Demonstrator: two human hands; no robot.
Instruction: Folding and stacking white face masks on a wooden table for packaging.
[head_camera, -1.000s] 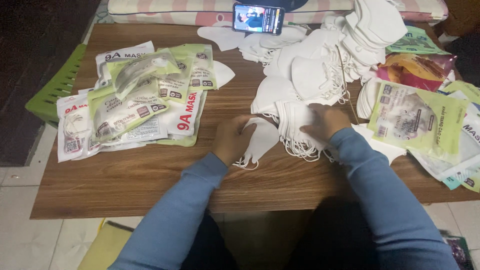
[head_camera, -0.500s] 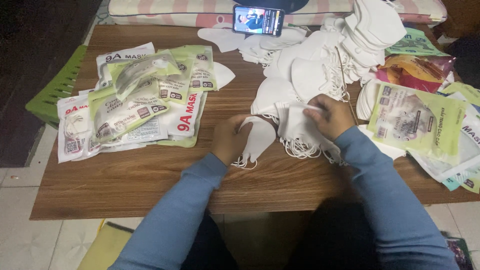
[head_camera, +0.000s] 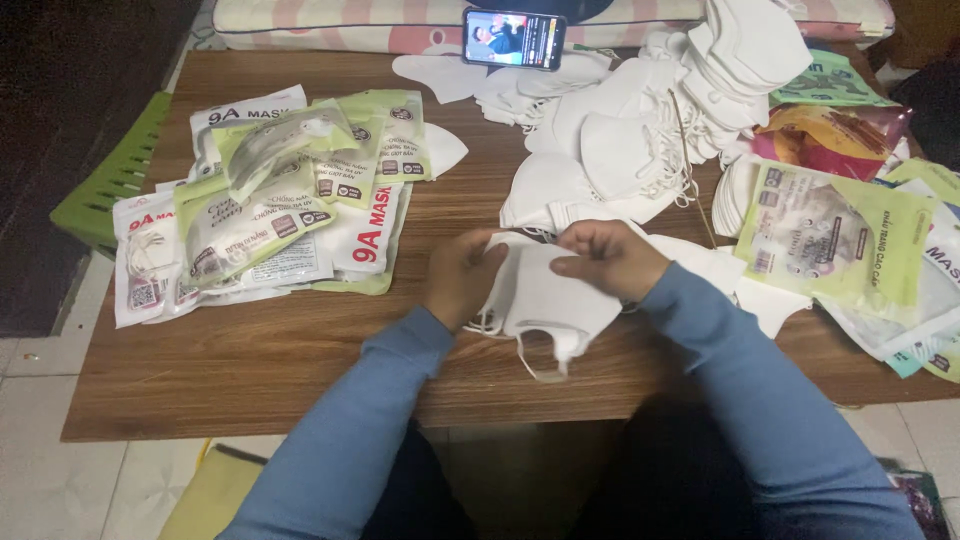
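From the head view, the left hand (head_camera: 462, 275) and right hand (head_camera: 607, 258) each pinch a top edge of a white face mask (head_camera: 548, 300) above the desk (head_camera: 300, 350), grip clamped, apparently spreading it flat, loose masks (head_camera: 610, 150) heaped just behind.

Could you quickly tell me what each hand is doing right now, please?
Left hand: closed on the left edge of the white folded fabric face mask.
Right hand: pinching the same mask's top edge.

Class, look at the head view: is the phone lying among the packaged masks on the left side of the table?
No, the phone stands at the table's far edge, apart from the packaged masks.
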